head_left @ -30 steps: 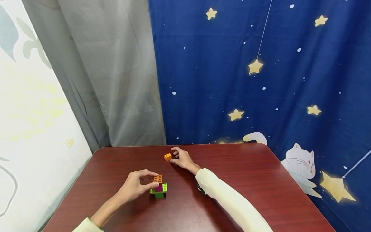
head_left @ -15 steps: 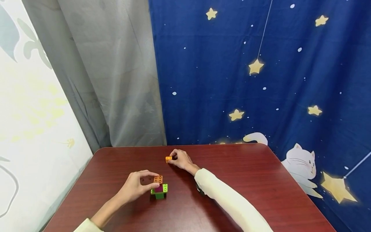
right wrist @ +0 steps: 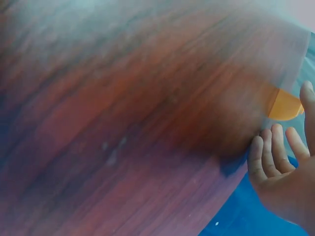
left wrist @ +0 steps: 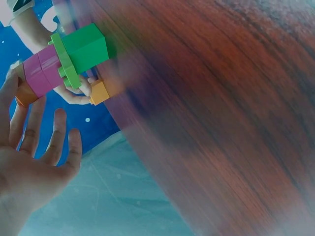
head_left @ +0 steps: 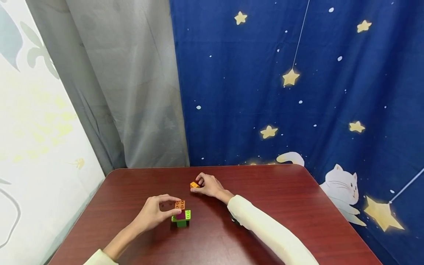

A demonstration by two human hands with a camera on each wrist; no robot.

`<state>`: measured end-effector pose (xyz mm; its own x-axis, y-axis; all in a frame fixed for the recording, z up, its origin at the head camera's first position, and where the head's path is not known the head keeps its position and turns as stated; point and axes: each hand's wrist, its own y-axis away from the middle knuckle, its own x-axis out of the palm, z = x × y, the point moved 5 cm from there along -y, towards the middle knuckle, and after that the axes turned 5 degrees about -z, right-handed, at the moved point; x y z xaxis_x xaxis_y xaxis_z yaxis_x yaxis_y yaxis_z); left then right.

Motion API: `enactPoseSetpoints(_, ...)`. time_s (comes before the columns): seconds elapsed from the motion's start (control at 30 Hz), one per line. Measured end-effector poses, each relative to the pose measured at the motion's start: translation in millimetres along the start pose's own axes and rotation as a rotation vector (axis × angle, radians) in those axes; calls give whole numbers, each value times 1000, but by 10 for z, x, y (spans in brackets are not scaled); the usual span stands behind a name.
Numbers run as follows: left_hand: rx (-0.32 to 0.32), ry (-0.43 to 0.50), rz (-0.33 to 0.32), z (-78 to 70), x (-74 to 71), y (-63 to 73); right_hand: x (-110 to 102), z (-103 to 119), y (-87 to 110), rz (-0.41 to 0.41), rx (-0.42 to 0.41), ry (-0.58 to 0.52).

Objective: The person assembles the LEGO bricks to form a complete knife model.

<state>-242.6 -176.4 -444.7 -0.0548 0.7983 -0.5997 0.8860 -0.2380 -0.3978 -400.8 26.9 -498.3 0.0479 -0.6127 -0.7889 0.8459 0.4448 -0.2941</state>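
Observation:
My left hand (head_left: 153,212) pinches the brown-orange top brick (head_left: 180,205) of a small upright stack between thumb and index finger. Its other fingers spread out loosely in the left wrist view. Below the top brick come a purple section (left wrist: 42,71), a lime-green plate (left wrist: 66,61) with studs at both ends, and a green brick (left wrist: 88,46) at the bottom. Farther back, my right hand (head_left: 211,185) has thumb and index finger at opposite sides of a small orange two-stud brick (head_left: 194,185), pinching it. In the right wrist view this brick (right wrist: 285,105) shows between thumb and fingers.
Both hands work over a dark red wood-grain table (head_left: 265,198) with rounded far corners. Behind it hang a grey curtain (head_left: 149,92) and a blue curtain (head_left: 232,73) with stars and a white cat. A pale printed cloth (head_left: 39,147) hangs at the left.
My right hand has closed from beside the orange brick onto it, and the brick has turned and shifted slightly toward me and right. The left hand and stack have stayed in place.

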Motion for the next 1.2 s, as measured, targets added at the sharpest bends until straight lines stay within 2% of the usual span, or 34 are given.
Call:
enactPoseSetpoints(0.23,-15,11,5,2,-1,1,2,34,-4,110,-156,-42)
enactPoseSetpoints(0.37,-18,6,9,11,1,6,35,50,5,152,-205,-36)
enactPoseSetpoints(0.77,-25,-3,7,1,2,7,21,55,55,132,-180,23)
enactPoseSetpoints(1.0,-47,14,13,20,-2,23,-16,50,112,110,-196,6)
enactPoseSetpoints(1.2,-68,26,25,30,5,9,-62,39,161,108,-179,-18)
